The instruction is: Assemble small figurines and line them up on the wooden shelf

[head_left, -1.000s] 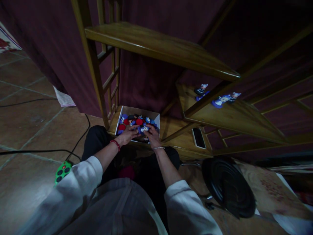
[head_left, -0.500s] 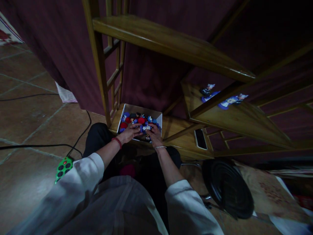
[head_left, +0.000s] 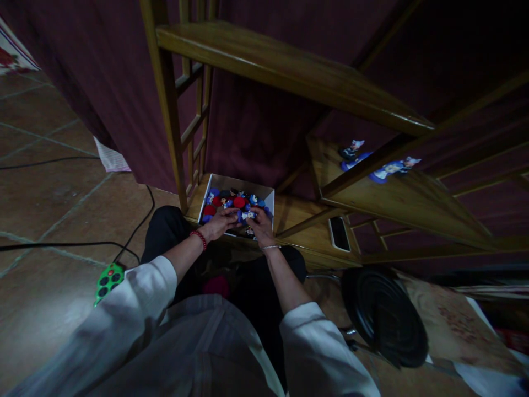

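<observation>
A small blue-and-white figurine (head_left: 248,215) is held between my two hands, over the near side of a white box (head_left: 270,194). My left hand (head_left: 221,223) pinches its purple-blue base from the left. From the right, my right hand (head_left: 261,226) closes its fingers on the figurine's other end. Inside the box lie several more figurines, among them a blue one (head_left: 254,200) at the right and one with a purple base (head_left: 212,195) at the left. Red round pieces (head_left: 238,202) sit among them. My fingers cover part of the held figurine.
The box rests on the low wooden shelf (head_left: 289,215). A phone-like black rectangle (head_left: 339,234) lies further right on it. Several figurines (head_left: 388,170) stand on a higher shelf (head_left: 397,204). A black round stool (head_left: 384,317) is at the right, a green power strip (head_left: 109,283) on the floor.
Both hands stay at the box with the figurine between them. The figurine has tilted or shifted very slightly; the view has moved a little.
</observation>
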Demonstrator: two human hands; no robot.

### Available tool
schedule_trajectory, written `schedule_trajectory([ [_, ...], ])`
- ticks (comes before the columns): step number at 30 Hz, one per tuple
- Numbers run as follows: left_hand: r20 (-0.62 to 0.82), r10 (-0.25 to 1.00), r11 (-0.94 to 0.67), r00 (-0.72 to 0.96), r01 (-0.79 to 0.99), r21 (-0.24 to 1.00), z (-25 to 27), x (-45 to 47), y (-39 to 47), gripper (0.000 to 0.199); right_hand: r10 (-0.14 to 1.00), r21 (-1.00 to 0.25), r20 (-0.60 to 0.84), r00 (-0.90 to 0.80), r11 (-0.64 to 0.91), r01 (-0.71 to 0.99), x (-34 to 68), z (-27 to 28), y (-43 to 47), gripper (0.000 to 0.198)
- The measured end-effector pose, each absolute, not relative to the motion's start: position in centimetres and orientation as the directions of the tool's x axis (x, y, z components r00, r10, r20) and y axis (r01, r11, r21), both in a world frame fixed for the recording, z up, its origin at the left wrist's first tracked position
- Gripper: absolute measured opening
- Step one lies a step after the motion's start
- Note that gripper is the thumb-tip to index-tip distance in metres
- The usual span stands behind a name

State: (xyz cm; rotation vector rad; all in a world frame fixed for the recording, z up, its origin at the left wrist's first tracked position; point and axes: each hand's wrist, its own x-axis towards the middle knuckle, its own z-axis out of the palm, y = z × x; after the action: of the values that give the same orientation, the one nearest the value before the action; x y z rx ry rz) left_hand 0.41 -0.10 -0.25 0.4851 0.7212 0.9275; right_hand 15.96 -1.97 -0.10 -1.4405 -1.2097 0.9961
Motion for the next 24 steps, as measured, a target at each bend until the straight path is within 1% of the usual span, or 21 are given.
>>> schedule_trajectory([
  [6, -0.351, 0.855, 0.515, 0.381, -0.557, 0.651, -0.1, 0.6, -0.1, 0.015, 0.984, -0.965, 0.040, 0.172, -0.006, 0.261, 16.0, -0.6, -1.7, 0.033],
  [16, -0.365, 0.856, 0.515, 0.365, -0.552, 0.655, -0.4, 0.5, 0.0, 0.015, 0.972, -0.981, 0.018, 0.236, -0.029, 0.192, 15.7, -1.8, -1.6, 0.031],
  [20, -0.367, 0.853, 0.519, 0.371, -0.532, 0.669, -0.4, 0.5, 0.0, 0.015, 0.969, -0.987, 0.031, 0.247, -0.010, 0.163, 15.6, -2.0, -1.7, 0.029],
  [24, -0.356, 0.853, 0.517, 0.382, -0.522, 0.678, -0.5, 0.5, 0.1, 0.014, 0.965, -0.985, -0.009, 0.260, -0.053, 0.161, 15.7, -2.1, -1.8, 0.032],
])
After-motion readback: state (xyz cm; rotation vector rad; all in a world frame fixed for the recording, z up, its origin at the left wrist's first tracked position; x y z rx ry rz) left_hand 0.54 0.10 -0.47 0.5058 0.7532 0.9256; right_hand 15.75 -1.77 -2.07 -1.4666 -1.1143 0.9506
